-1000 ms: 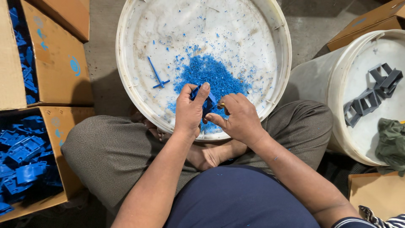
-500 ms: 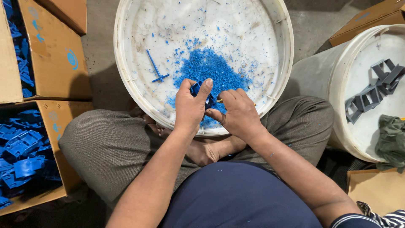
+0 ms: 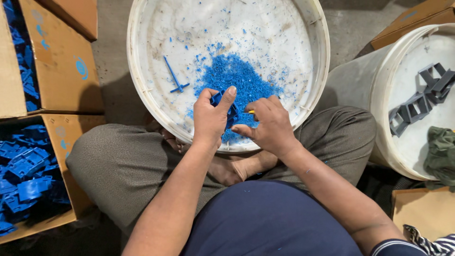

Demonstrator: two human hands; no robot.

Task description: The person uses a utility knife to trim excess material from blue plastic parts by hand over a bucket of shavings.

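A small blue plastic part [image 3: 222,102] is gripped in the left hand [image 3: 212,118], thumb raised over it, above the near rim of a white tub [image 3: 142,95]. The right hand [image 3: 268,125] is closed around a thin yellow-handled tool [image 3: 250,112] whose tip is held against the part. Blue shavings [image 3: 237,78] are heaped in the tub, with a blue sprue [image 3: 174,77] lying apart. A cardboard box of blue parts [image 3: 23,173] stands left; a second tub with grey parts [image 3: 419,102] stands right.

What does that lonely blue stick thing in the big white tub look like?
Find the big white tub in front of the person's knees. Left of its heap of blue shavings lies a thin blue stick with a short crossbar, alone on bare white.
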